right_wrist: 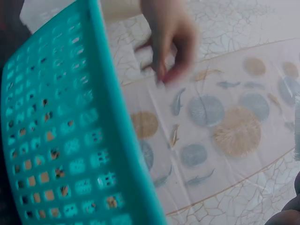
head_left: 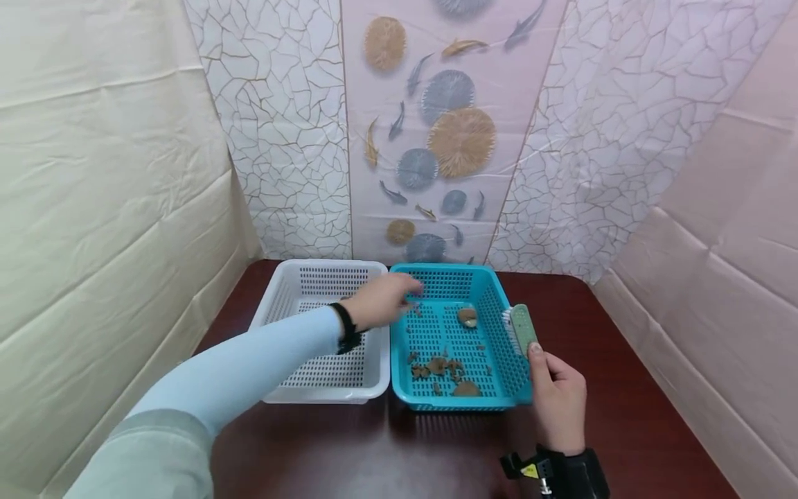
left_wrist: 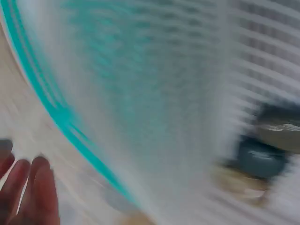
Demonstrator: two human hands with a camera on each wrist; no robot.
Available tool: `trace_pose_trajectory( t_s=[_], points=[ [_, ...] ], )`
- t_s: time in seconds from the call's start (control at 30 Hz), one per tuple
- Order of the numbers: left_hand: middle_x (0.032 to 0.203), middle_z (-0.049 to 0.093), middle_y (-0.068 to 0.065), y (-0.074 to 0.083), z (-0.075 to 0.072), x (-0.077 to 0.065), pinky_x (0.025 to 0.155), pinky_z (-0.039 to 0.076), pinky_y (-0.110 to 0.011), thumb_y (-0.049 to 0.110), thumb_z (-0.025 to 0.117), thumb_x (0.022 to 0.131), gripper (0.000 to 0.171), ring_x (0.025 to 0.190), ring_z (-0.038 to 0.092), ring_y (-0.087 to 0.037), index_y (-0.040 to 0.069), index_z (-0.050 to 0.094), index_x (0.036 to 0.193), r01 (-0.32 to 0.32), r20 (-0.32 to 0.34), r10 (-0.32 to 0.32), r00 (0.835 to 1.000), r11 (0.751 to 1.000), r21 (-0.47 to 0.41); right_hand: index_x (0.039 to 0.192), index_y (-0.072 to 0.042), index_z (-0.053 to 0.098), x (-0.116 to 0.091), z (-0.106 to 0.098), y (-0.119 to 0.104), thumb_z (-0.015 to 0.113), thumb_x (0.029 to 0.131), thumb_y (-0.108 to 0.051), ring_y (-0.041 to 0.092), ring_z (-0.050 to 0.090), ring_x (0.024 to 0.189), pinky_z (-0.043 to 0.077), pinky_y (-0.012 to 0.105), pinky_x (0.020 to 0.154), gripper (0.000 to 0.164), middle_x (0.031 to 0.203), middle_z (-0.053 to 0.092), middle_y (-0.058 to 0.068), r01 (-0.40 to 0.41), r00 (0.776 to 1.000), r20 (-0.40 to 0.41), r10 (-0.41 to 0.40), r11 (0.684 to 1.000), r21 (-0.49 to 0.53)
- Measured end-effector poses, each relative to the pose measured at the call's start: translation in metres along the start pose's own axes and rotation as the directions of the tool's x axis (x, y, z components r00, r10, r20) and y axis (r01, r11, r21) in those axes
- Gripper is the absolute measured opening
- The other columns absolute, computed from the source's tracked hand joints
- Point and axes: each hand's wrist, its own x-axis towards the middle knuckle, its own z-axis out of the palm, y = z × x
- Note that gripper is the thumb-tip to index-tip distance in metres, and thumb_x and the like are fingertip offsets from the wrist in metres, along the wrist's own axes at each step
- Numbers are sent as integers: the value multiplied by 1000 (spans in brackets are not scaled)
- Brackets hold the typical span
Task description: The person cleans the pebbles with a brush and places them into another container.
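Note:
My left hand (head_left: pixel 385 299) hangs over the near side of the blue-green basket (head_left: pixel 455 404), by the edge it shares with the white basket (head_left: pixel 324 396). Its fingers are loosely bent, and nothing shows between them. A scrub brush (head_left: pixel 524 327) with a green back and white bristles is pinched in my right hand (head_left: pixel 561 400), beside the blue-green basket's right wall. One brown-and-pale stone (head_left: pixel 467 317) lies inside that basket. Toward its front are brown clods (head_left: pixel 438 365) and crumbs. Smooth stones, a dark one (left_wrist: pixel 261 158) among them, lie in the white basket.
Both baskets stand side by side on a dark red-brown table (head_left: pixel 436 450). A patterned cloth (head_left: pixel 293 138) hangs behind them, with pale cloth walls (head_left: pixel 704 277) at the sides. My left forearm crosses over the white basket and hides part of it.

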Motion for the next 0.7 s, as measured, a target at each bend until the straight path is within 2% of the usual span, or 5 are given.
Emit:
trace_pose_trajectory(
  t_s=[0.07,0.17,0.33,0.5,0.7],
  points=[
    [136,74,-2,33,2,19,105,56,-31,17,76,107,34,124,69,-17,14,73,140,-143,138,134,981,988,55,64,2,49,1,-1,-2,67,113,-37,21,28,52,22,37,47,65,57,26,-1,0,1000,-10,0,1000,-9],
    [145,71,0,75,19,40,106,54,-27,23,78,106,44,129,67,-14,17,69,149,-309,372,261,891,948,77,63,1,49,-1,-4,-6,65,113,-33,20,27,53,22,36,47,63,57,27,-1,12,1000,-27,-13,999,-39],
    [146,68,8,113,62,47,92,54,-21,17,69,111,45,123,67,-7,26,65,154,-370,580,252,775,924,93,63,1,44,-9,-8,-9,64,114,-31,19,25,51,23,37,46,64,57,26,0,-12,1000,-11,11,998,-68],
    [146,67,13,122,82,46,96,49,-20,6,60,113,49,128,63,-3,32,64,155,-393,615,224,756,907,153,63,2,43,-14,-10,-10,63,114,-33,20,26,50,24,38,45,65,56,27,0,-42,999,-5,41,998,-48],
    [146,68,9,111,88,46,115,44,-22,17,56,117,38,135,60,-7,27,68,151,-439,552,290,782,885,158,64,3,43,-12,-10,-11,64,114,-30,17,24,52,23,36,46,64,58,25,-1,-59,998,4,59,998,-31]
  ],
)
